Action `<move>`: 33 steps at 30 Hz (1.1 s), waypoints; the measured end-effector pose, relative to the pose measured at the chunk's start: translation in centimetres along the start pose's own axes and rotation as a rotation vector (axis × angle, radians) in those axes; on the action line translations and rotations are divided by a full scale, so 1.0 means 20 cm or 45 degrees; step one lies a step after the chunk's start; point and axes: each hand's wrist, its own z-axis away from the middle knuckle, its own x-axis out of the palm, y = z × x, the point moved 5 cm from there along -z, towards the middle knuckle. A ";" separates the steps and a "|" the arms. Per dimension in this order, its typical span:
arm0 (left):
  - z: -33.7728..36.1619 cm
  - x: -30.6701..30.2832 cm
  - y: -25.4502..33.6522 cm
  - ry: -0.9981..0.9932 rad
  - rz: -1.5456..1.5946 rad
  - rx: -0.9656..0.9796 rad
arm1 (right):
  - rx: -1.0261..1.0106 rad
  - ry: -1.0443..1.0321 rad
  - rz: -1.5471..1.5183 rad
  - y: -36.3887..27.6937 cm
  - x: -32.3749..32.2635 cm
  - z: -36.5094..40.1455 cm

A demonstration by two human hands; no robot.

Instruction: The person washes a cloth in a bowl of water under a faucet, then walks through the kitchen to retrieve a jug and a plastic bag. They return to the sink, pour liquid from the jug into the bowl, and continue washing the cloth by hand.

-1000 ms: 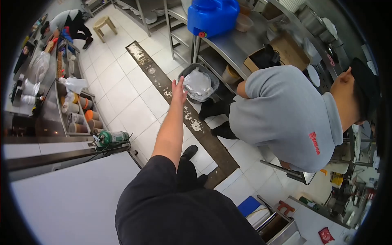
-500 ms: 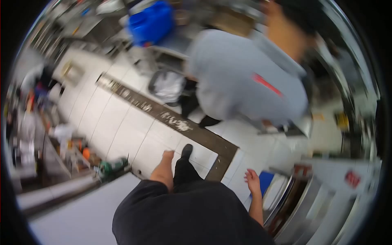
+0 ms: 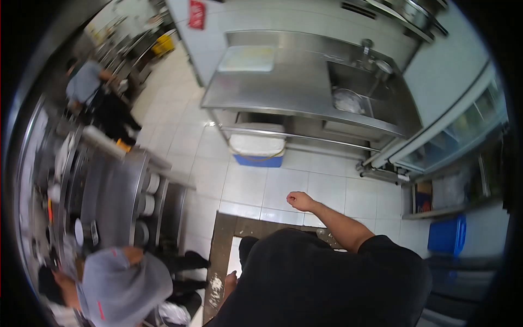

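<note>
My right hand (image 3: 299, 200) is held out in front of me above the white floor tiles. Its fingers are curled in loosely, and I see nothing in them. My left hand (image 3: 231, 279) hangs low by my left side, partly covered by my body, so its fingers hardly show. Nearest ahead is a steel work table (image 3: 294, 82) with a sink (image 3: 348, 73) at its right end. A metal bowl (image 3: 348, 101) stands in the sink under the tap. On the table's left end lies a white cutting board (image 3: 248, 58). Neither hand touches any of these.
A white and blue cooler box (image 3: 257, 146) stands under the table. At the left a co-worker in a grey shirt (image 3: 125, 278) bends by a steel counter (image 3: 109, 185); another person (image 3: 87, 84) works farther back. A glass-door fridge (image 3: 452, 136) and a blue bin (image 3: 447, 234) are at the right.
My view has swung round to the right, bringing the sink table in front of me. The co-worker in grey now appears at lower left. My right hand's spread fingers have curled in.
</note>
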 end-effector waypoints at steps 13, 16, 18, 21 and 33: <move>0.16 0.83 3.05 0.537 -0.221 1.566 | 0.564 0.573 -0.549 0.98 -1.17 0.08; 0.62 1.35 3.74 0.406 0.109 1.681 | 0.528 0.861 -0.391 1.15 -1.57 0.11; 0.97 1.68 4.09 0.265 0.086 1.826 | 0.605 0.973 -0.560 1.14 -1.84 0.14; 1.29 2.20 4.48 -0.105 0.033 1.883 | 0.586 1.172 -0.888 1.15 -2.19 0.13; 1.63 3.85 4.71 -0.571 -0.652 1.708 | 0.619 0.919 -0.779 2.14 -3.26 -0.83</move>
